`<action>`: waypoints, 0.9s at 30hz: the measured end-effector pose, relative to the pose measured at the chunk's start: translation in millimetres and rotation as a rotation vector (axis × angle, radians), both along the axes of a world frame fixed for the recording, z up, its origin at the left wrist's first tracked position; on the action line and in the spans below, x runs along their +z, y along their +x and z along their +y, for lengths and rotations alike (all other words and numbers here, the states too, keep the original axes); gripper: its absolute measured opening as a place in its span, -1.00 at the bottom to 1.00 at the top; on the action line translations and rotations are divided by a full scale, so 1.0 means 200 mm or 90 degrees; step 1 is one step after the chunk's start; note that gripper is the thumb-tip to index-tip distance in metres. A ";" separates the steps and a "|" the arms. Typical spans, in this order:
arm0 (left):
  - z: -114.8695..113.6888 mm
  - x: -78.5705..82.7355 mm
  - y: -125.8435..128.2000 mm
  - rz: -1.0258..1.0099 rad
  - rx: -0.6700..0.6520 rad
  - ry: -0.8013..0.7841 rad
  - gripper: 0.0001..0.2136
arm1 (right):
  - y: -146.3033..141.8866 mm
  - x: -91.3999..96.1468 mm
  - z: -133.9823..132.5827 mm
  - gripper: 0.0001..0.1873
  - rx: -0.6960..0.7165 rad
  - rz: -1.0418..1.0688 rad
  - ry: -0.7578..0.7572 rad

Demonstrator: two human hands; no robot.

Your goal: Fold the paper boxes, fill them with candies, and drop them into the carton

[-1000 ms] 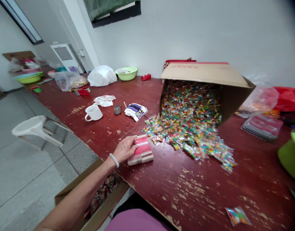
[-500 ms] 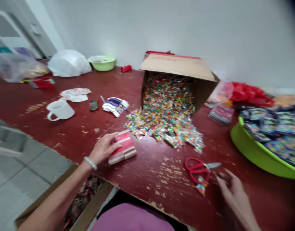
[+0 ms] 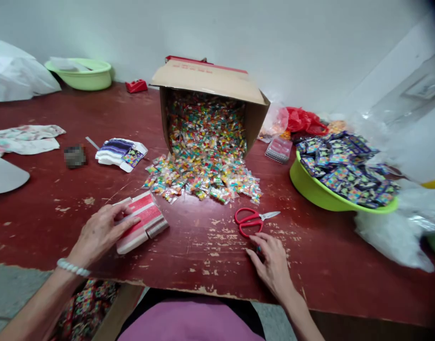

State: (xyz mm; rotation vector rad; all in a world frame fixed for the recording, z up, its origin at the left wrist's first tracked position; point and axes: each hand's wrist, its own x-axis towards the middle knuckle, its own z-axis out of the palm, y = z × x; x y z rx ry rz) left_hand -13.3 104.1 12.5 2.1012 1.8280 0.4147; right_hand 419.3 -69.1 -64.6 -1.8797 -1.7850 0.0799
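My left hand [image 3: 105, 232], a pale bead bracelet at its wrist, holds a stack of red-and-white flat folded cartons [image 3: 142, 213] by its left side, the thumb across the top. The stack lies on the table. Lower right, my right hand [image 3: 272, 258] is closed over a small candy packet [image 3: 260, 250], mostly hidden under the fingers. Just beyond those fingertips lie red-handled scissors [image 3: 251, 221], blades pointing right. A tipped cardboard box [image 3: 210, 80] spills many clear packets of colourful candy [image 3: 206, 166] toward me.
At right, a green basin [image 3: 313, 192] is heaped with dark printed packets [image 3: 348, 166]. Purple-and-white cartons [image 3: 120, 151] lie at left, near a cloth [image 3: 29, 139]. A red tape dispenser [image 3: 136, 85] and another green basin [image 3: 89, 78] stand at the back. An open box of packets sits below the table edge.
The view has swung to the right. My right hand has come in beside the scissors and closed over the candy packet that lay by their handles. My left hand stays on the carton stack.
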 end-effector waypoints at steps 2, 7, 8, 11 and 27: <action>0.00 0.00 0.00 0.003 -0.002 0.003 -0.59 | 0.04 -0.03 -0.03 -0.77 -0.020 -0.029 0.001; 0.00 0.00 -0.01 0.012 -0.008 -0.002 -0.57 | 0.30 0.00 -0.01 -0.74 -0.178 -0.133 -0.024; 0.00 0.00 -0.01 0.018 -0.012 -0.010 -0.57 | 0.31 0.02 0.02 -0.72 -0.197 -0.148 -0.024; 0.01 0.02 0.00 0.028 -0.026 -0.023 -0.60 | 0.20 0.08 0.16 -0.64 -0.131 -0.131 0.009; -0.08 -0.01 0.14 0.063 -0.077 0.044 -0.64 | -0.29 -0.07 -0.09 -0.78 0.033 0.028 0.064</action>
